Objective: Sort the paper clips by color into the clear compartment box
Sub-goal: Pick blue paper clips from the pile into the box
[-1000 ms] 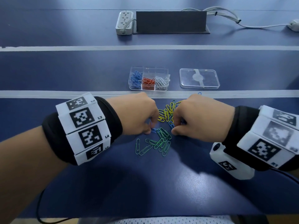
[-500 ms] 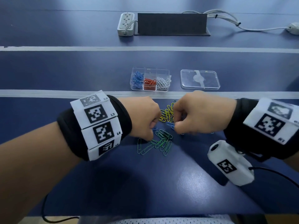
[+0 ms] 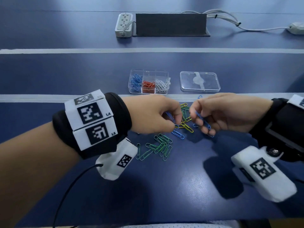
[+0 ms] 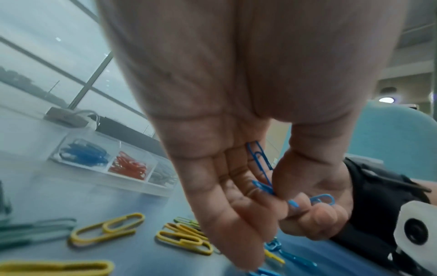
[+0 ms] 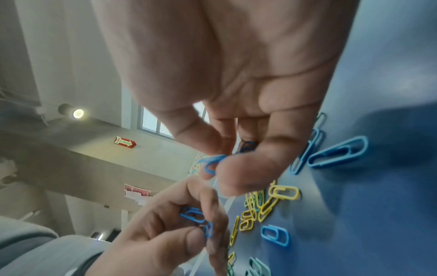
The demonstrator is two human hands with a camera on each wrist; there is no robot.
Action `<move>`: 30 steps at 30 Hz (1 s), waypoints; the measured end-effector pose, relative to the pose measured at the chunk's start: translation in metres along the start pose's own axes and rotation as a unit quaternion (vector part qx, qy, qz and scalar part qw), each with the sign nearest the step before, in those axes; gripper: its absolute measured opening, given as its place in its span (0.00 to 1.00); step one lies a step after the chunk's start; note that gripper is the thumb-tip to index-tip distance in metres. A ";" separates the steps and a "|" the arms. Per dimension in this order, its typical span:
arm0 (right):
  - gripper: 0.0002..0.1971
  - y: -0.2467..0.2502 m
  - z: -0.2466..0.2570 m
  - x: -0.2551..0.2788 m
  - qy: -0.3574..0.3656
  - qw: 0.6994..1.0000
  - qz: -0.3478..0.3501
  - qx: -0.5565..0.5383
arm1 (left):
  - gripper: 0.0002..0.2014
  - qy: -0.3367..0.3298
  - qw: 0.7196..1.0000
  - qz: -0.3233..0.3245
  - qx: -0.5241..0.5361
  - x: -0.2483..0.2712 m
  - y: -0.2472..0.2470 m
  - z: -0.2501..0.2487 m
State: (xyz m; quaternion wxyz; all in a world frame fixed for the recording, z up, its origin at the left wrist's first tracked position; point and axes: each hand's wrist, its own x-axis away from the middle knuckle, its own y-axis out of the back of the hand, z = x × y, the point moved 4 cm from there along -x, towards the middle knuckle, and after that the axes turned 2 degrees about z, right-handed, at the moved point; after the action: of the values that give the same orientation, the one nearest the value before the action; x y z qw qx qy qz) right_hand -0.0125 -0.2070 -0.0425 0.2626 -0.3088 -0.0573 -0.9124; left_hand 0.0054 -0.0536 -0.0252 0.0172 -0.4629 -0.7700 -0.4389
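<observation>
Both hands hold blue wire paper clips, raised just above the loose pile. The left hand (image 3: 153, 115) has thumb and forefinger curled shut on a couple of blue clips (image 4: 258, 164), one running up along the fingers toward the palm. The right hand (image 3: 218, 115) pinches another blue clip (image 3: 203, 120) the same way, its other fingers loosely bent.

Just beneath the two grips lie yellow clips (image 3: 186, 127) and one more blue clip (image 3: 177, 134); nearer the person sits a cluster of green clips (image 3: 158, 148). Beyond the hands, past a pale tape line, stands the clear plastic compartment box (image 3: 148, 72), blue at its left, red in the middle, white at the right; its clear lid (image 3: 199, 81) rests just to the right.

To do this well, I judge each pinch should stay firm while travelling. Clips hook together easily, so check no yellow one dangles along. Release low over the left compartment so nothing bounces into the red.
</observation>
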 end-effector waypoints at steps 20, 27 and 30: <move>0.09 -0.012 -0.001 0.024 0.042 0.797 -0.175 0.576 | 0.10 -0.044 0.973 -0.015 -0.225 -0.026 -0.018 -0.022; 0.12 -0.014 0.003 0.022 0.034 0.815 -0.146 0.559 | 0.11 -0.057 0.952 0.002 -0.302 -0.026 -0.020 -0.027; 0.15 -0.014 0.004 0.022 0.018 0.827 -0.128 0.548 | 0.10 -0.066 0.945 -0.003 -0.321 -0.023 -0.021 -0.033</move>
State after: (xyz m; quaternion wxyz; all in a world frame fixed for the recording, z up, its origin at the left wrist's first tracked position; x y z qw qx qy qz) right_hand -0.0320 -0.2034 -0.0253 0.2704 -0.0873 -0.5817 -0.7622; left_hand -0.0092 -0.0966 -0.0284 -0.1846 -0.4698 -0.5894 -0.6308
